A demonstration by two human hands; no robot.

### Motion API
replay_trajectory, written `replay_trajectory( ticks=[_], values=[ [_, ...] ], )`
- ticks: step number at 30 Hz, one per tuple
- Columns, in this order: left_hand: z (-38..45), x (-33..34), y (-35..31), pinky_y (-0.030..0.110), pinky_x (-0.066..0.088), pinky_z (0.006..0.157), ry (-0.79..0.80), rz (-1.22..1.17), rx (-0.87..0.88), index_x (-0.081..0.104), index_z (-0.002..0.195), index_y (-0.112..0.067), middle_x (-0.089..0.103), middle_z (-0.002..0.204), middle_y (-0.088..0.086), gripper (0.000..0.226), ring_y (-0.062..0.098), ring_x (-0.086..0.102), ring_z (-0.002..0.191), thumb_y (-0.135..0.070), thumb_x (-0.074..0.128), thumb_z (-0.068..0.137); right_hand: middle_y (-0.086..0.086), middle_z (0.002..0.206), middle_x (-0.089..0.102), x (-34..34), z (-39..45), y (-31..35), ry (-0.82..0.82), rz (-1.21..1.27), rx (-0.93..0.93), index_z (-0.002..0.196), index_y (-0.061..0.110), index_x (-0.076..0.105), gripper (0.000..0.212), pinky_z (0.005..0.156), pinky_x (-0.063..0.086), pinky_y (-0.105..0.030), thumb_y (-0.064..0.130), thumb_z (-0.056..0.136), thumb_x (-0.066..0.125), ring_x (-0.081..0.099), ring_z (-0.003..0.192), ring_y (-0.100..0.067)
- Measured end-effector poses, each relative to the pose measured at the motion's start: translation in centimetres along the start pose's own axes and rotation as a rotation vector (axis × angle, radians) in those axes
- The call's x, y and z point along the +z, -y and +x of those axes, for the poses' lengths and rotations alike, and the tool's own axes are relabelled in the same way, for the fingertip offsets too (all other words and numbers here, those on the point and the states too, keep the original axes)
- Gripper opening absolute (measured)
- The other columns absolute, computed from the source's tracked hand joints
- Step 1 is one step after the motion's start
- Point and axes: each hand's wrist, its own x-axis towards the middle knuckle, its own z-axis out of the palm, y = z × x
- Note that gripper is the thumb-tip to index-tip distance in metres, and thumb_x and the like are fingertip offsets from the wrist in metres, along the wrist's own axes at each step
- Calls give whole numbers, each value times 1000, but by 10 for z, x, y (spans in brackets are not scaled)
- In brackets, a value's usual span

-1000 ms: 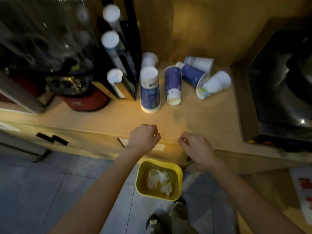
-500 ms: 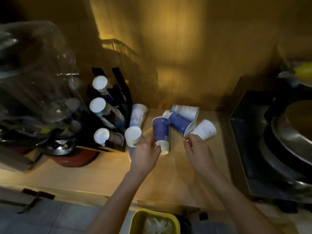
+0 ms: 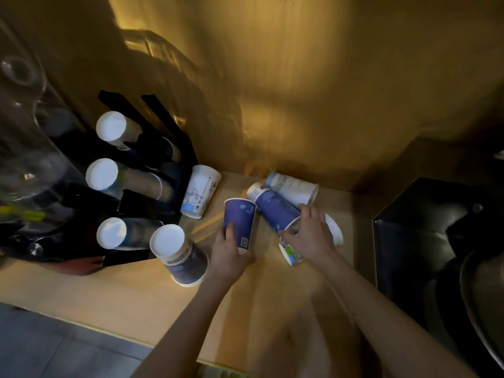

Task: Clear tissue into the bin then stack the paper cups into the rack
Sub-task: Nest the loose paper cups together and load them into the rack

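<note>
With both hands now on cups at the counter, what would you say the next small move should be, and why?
Probably lift the upright blue cup with the left hand and carry it toward the black rack. The hand already wraps its lower part, it stands free of its neighbours, and the rack is just left. The right hand rests on tipped cups.

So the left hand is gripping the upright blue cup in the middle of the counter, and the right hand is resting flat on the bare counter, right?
Not quite. In the head view the left hand does grip the upright blue cup on the counter, but the right hand is not flat on bare wood: it is closing on a white cup lying on its side.
</note>
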Motion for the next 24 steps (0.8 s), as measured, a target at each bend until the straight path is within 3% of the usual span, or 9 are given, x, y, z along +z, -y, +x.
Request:
replay_trajectory(
  ticks=[3, 10, 14, 19, 22, 24],
  values=[
    [16, 3, 0, 39, 30, 111, 15, 33, -39, 12, 145, -13, 15, 153, 15, 89, 31, 22, 139, -31, 68, 77, -10, 128, 47, 10, 11, 1, -11, -55, -8, 126, 13, 37, 77, 96, 37, -39, 52, 68, 68, 42, 119, -27],
    [39, 9, 11, 42, 40, 101, 33, 15, -114, 3, 145, -15, 35, 144, 14, 99, 29, 41, 129, -29, 71, 75, -12, 126, 51, 34, 21, 7, -48, -245, -23, 126, 10, 38, 76, 95, 34, -39, 52, 69, 66, 45, 116, -28],
    [41, 7, 15, 41, 45, 92, 1, -37, -146, 5, 144, -15, 47, 135, 15, 100, 30, 51, 118, -28, 73, 72, -16, 119, 53, 34, 25, 8, -92, -82, -19, 123, 7, 44, 71, 93, 38, -40, 40, 66, 72, 49, 110, -32],
    [29, 5, 11, 38, 41, 99, -54, -179, -33, 2, 145, -12, 39, 143, 16, 113, 29, 46, 125, -20, 80, 63, -14, 128, 43, 10, 24, 16, -75, 205, 14, 132, 11, 34, 79, 99, 40, -43, 34, 66, 72, 45, 116, -31],
    [17, 9, 11, 36, 38, 106, -97, -239, 70, 16, 143, -12, 39, 143, 12, 111, 26, 41, 130, -13, 83, 56, -13, 133, 39, -8, 24, 20, -73, 430, 41, 134, 12, 34, 77, 92, 41, -34, 28, 70, 74, 45, 117, -28],
    [7, 15, 13, 23, 35, 100, -106, -238, 88, 32, 135, -9, 43, 136, 10, 97, 24, 42, 127, -9, 83, 54, -12, 135, 38, -21, 23, 24, -90, 503, 43, 135, 12, 34, 74, 88, 36, -29, 25, 73, 72, 45, 116, -24]
  ],
)
